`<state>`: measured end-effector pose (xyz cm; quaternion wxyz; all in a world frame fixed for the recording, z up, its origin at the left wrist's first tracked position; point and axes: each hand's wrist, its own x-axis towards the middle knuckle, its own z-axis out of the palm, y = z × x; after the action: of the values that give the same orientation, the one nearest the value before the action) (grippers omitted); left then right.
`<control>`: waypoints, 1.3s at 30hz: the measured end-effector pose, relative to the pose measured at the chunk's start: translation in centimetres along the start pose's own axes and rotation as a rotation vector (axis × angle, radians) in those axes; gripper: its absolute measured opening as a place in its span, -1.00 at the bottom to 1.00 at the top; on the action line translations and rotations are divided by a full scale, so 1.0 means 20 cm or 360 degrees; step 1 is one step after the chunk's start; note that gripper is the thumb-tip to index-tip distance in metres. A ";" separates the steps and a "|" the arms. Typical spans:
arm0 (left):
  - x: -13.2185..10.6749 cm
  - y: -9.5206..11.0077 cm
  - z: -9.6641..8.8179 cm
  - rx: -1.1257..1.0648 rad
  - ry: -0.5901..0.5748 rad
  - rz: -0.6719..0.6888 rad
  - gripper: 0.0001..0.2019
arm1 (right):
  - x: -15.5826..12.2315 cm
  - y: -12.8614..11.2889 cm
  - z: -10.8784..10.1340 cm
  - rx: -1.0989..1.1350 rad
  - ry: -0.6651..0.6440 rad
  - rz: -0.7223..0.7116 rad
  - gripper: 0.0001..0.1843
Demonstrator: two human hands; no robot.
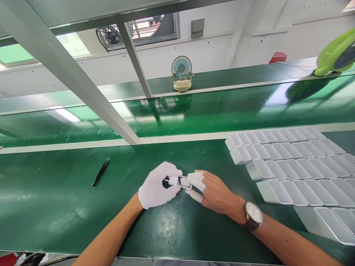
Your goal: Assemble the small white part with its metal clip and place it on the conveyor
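A small white plastic part (174, 180) with a narrow rectangular frame end (185, 182) is held between my two hands above the green bench. My left hand (159, 186), in a white glove, pinches its left end between thumb and fingers. White finger cots cover the fingertips of my right hand (209, 190), which is closed on the frame end. Something dark shows inside the frame, too small to name. My fingers hide much of the part. Black tweezers (101, 172) lie on the bench to the left of my gloved hand.
Several rows of white compartment trays (273, 191) stand at the right. A sloping metal post (91, 92) meets the bench's back rail (194, 138). Beyond it are a glossy green surface (210, 114), a small desk fan (182, 72) and a lime-green fan (332, 55).
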<state>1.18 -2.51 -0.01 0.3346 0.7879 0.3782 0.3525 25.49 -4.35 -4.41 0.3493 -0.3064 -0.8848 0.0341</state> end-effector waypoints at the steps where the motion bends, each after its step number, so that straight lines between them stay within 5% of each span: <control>1: 0.00 0.01 0.00 -0.0007 0.0005 -0.0012 -0.57 | 0.00 0.00 0.00 0.0001 0.0002 -0.0001 -0.62; 7: -0.02 0.05 0.01 0.0134 -0.0156 -0.0053 -0.61 | -0.02 0.00 0.01 0.0020 -0.0048 0.0040 -0.63; 12: -0.01 0.04 -0.01 0.0212 -0.0053 -0.0044 -0.55 | -0.01 0.00 0.01 0.0020 -0.0056 0.0042 -0.64; 20: 0.02 -0.06 -0.08 -0.0077 -0.0265 -0.0418 -0.70 | -0.01 0.01 0.01 0.0021 -0.0038 0.0059 -0.71; 35: 0.04 -0.07 -0.06 -0.0369 -0.0351 -0.0377 -0.71 | 0.00 -0.01 0.01 -0.0110 -0.0277 0.0077 -0.51; 39: 0.04 -0.05 -0.05 -0.0349 -0.0398 -0.0549 -0.59 | 0.01 -0.02 -0.01 -0.0103 -0.0332 0.0098 -0.51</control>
<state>0.27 -1.12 -0.03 0.5178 0.7081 0.4221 0.2287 25.20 -4.50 -4.05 0.2440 -0.3394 -0.9072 0.0479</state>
